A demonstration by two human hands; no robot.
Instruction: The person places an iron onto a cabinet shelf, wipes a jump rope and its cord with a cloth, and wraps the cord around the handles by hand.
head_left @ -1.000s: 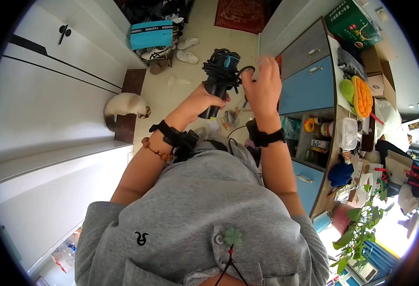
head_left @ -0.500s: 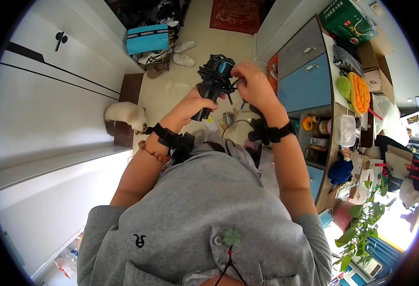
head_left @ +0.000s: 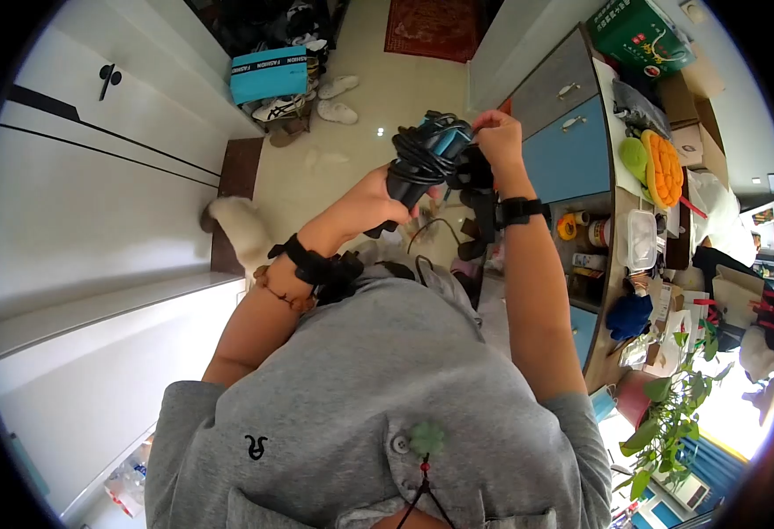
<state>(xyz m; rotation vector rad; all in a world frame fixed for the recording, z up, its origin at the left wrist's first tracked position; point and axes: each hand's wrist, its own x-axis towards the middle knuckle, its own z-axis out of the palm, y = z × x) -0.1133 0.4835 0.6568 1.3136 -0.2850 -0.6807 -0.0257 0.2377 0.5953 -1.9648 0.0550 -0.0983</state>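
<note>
My left hand (head_left: 380, 201) is wrapped around the black handle of a hair dryer (head_left: 447, 139), a black and blue appliance held tilted in front of me. A black power cord (head_left: 418, 157) is wound in several loops around its body. At the far right end of the dryer, my right hand (head_left: 500, 139) has its fingers pinched together at the cord; the exact grip is small and partly hidden. Both wrists wear black straps with black devices.
A light-coloured cat (head_left: 241, 231) stands on the floor at left, by the white cabinet (head_left: 96, 203). Pale slippers (head_left: 338, 112) and a blue box (head_left: 269, 75) lie ahead. At right is a blue-fronted cabinet (head_left: 568, 159), with a cluttered top and a potted plant (head_left: 669, 414).
The hair dryer and my left hand have shifted to the right, and the dryer has tilted further that way. My right hand has moved right and slightly up. The cat has turned and lowered its head.
</note>
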